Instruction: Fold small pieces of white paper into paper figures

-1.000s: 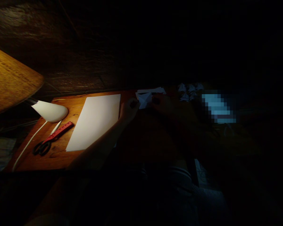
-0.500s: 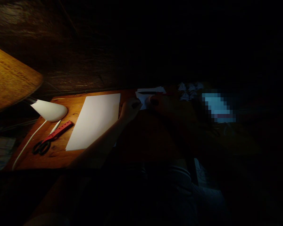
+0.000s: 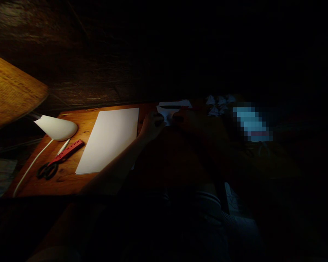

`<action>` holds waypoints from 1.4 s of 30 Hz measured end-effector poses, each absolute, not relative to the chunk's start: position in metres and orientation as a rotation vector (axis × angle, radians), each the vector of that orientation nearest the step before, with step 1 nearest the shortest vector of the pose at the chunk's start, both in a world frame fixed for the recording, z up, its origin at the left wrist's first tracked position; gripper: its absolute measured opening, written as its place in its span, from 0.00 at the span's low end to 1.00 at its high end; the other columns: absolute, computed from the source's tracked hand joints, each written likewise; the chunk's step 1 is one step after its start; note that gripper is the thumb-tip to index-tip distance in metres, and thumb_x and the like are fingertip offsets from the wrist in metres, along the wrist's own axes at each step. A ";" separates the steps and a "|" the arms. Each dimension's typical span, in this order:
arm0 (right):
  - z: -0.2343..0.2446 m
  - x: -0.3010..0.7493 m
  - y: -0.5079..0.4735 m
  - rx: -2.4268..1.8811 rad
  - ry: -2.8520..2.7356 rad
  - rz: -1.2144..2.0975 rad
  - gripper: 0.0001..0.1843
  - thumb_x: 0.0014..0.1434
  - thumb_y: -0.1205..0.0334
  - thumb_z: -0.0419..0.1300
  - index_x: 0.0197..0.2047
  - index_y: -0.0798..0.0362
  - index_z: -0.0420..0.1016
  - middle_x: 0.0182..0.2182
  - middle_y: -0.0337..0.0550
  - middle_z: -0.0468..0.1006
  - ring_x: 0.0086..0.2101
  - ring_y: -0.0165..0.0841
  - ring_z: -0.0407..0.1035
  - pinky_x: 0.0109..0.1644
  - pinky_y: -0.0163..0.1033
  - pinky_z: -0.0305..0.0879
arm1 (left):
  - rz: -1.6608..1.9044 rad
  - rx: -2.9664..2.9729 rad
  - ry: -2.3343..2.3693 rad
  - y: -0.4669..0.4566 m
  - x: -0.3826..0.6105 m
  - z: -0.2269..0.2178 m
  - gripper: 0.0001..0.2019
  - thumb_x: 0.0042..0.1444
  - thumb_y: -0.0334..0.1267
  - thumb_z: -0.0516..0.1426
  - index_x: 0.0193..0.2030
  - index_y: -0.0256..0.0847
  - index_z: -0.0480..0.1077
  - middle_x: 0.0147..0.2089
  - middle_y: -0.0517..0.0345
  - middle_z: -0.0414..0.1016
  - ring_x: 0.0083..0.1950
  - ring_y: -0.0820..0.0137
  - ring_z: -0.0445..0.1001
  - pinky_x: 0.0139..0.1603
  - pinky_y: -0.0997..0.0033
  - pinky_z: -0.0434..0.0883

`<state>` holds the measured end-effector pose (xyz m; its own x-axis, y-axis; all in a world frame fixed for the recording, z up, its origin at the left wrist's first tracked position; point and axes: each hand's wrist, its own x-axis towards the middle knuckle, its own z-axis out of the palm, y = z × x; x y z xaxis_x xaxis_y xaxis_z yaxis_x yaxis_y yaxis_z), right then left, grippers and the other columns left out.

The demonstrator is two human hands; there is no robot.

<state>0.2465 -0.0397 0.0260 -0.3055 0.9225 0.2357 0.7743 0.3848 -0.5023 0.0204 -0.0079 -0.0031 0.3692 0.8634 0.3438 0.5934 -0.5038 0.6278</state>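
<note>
In dim light, my left hand is closed with its fingertips on the left side of a small piece of white paper. Facing it, my right hand is curled at the paper's right side, mostly lost in shadow. Just beyond the hands lie more white paper pieces, with a dark, slim, pointed object across them; its kind is too dark to tell. A stack of large white paper sheets lies left of my left hand, partly under that forearm.
At the left of the wooden table stand a lamp's white base and its wide shade. Black-handled scissors lie by a red perforated strip. Several small folded paper shapes and a bright pixelated screen are at right.
My left hand has shifted slightly and its fingers have turned over the paper's edge. My right hand stays nearly in place. The view has moved only a little.
</note>
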 end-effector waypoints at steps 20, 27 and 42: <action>0.024 0.256 -0.036 -1.326 -2.228 0.447 0.14 0.65 0.68 0.61 0.47 0.51 0.89 0.48 0.49 0.88 0.48 0.41 0.79 0.57 0.45 0.68 | 0.851 2.314 1.236 -0.012 0.020 0.001 0.07 0.65 0.36 0.62 0.37 0.47 0.83 0.54 0.50 0.79 0.59 0.55 0.75 0.66 0.46 0.71; 0.023 0.258 -0.035 -1.309 -2.172 0.610 0.14 0.59 0.70 0.64 0.43 0.49 0.89 0.48 0.45 0.89 0.47 0.41 0.80 0.55 0.45 0.72 | 0.852 2.343 1.211 -0.012 0.018 0.000 0.02 0.58 0.37 0.68 0.38 0.46 0.83 0.54 0.51 0.79 0.59 0.54 0.75 0.65 0.47 0.72; 0.020 0.252 -0.035 -1.407 -2.148 0.547 0.14 0.58 0.67 0.67 0.47 0.52 0.89 0.48 0.49 0.88 0.44 0.42 0.80 0.48 0.42 0.70 | 0.842 2.356 1.229 -0.015 0.019 0.004 0.07 0.52 0.34 0.72 0.36 0.46 0.81 0.51 0.53 0.79 0.57 0.54 0.75 0.62 0.47 0.73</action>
